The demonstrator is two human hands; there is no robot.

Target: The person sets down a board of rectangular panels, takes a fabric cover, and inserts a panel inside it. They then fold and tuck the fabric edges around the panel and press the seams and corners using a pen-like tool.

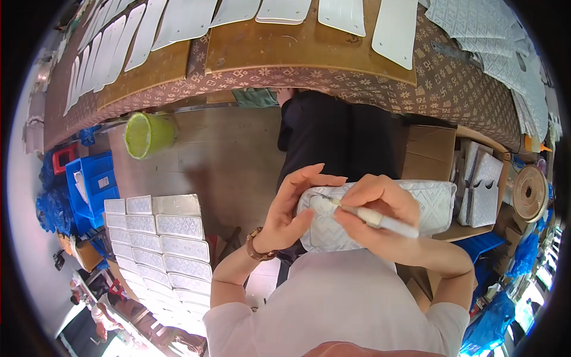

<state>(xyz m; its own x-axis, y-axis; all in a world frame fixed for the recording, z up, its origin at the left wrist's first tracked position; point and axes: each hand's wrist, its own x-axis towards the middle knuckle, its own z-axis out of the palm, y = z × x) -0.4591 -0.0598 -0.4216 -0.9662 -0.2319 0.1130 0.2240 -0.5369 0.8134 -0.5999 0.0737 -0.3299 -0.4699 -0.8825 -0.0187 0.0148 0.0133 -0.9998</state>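
A pale piece with a grey geometric pattern (437, 205) lies across my lap, its rounded end to the left. My right hand (383, 208) is closed around a white pen-like tool (372, 217), whose tip touches the piece near that rounded end. My left hand (294, 205), with a brown watch on the wrist, rests on the left end of the piece, thumb and fingers spread on either side of the tool tip.
Several white panels (342, 15) line the cloth-covered table (440, 89) ahead. Patterned pieces (185, 250) sit in rows at the left, near a green bin (148, 135) and blue crate (95, 184). An open cardboard box (428, 152) and a fan (528, 192) are at the right.
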